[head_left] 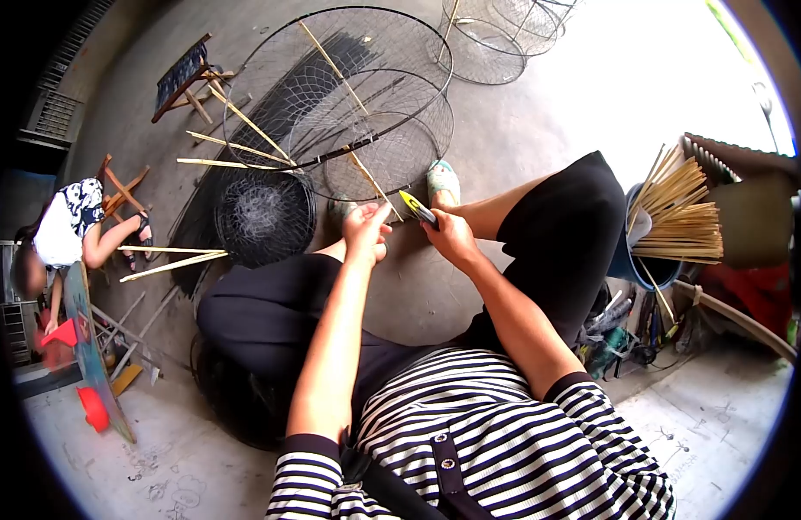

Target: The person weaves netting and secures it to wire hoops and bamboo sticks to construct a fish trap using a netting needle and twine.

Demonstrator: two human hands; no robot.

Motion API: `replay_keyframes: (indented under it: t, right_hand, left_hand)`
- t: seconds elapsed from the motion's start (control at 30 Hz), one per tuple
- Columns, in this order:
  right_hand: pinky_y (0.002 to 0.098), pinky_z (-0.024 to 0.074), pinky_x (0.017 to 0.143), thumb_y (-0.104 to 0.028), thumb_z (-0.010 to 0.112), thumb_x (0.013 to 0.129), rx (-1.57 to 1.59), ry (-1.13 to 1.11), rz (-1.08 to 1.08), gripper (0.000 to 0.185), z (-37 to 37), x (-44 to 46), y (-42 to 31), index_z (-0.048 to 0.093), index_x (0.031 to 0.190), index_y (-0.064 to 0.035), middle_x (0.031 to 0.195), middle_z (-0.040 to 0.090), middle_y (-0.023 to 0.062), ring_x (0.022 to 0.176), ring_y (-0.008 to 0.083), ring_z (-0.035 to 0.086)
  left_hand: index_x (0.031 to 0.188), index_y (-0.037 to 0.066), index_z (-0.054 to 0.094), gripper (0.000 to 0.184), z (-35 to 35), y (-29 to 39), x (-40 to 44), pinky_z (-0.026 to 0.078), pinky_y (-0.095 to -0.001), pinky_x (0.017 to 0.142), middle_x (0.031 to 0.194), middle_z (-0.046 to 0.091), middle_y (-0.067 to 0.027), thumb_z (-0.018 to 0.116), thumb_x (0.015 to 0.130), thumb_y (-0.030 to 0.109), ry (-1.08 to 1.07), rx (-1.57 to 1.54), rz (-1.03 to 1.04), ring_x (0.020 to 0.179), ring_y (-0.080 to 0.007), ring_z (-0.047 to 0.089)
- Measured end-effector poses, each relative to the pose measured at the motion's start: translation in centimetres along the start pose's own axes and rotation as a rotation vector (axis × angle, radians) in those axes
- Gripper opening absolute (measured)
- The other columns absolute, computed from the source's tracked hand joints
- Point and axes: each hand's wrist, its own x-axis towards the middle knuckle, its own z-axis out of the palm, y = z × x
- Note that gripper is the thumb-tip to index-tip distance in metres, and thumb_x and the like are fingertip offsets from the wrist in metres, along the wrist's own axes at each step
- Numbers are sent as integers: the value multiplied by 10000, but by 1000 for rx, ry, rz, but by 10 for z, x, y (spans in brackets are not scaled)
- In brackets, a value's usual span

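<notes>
My left hand (366, 232) is closed, with its fingertips at the lower end of a thin bamboo stick (363, 172). The stick slants up across a round, black-hooped net cage (374, 136) that stands in front of my feet. My right hand (453, 237) is wrapped round a small hand tool (417, 208) with a yellow, pointed front and a dark grip; its exact kind is not clear. The tool's tip points at the stick's end, close to my left fingers. Whether the tip touches the stick I cannot tell.
A blue bucket (622, 258) of bamboo sticks (682, 217) stands at my right. Left of my feet sit a dark netting bundle (266, 212) and loose sticks (236, 121). A folding stool (182, 80) and a seated person (67, 221) are farther left. More net cages (496, 43) lie beyond.
</notes>
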Motion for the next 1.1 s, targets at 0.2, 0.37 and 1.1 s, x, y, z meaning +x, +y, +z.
replay_keyframes:
  t: [0.2, 0.37, 1.1]
  right_hand:
    - [482, 509, 698, -253, 617, 893, -30, -17, -2, 189, -9, -7, -4, 622, 969, -80, 825, 669, 181, 808, 387, 646]
    - [481, 507, 695, -251, 608, 900, -8, -23, -1, 185, -6, -4, -2, 620, 965, -78, 818, 668, 179, 807, 387, 646]
    - [414, 520, 586, -142, 621, 843, -285, -17, -284, 202, -15, -21, -35, 612, 1023, -50, 778, 684, 128, 682, 331, 671]
  left_hand:
    - [796, 21, 648, 332, 25, 4, 8, 507, -458, 625, 752, 680, -179, 630, 889, 340, 303, 942, 591, 702, -359, 669]
    - [827, 23, 667, 231, 8, 34, -12, 456, -347, 480, 729, 695, -106, 610, 908, 233, 6, 505, 336, 532, -188, 623]
    - [1425, 64, 373, 576, 19, -68, -31, 521, -431, 708, 1057, 584, -149, 547, 888, 179, -77, 1435, 860, 832, -295, 644]
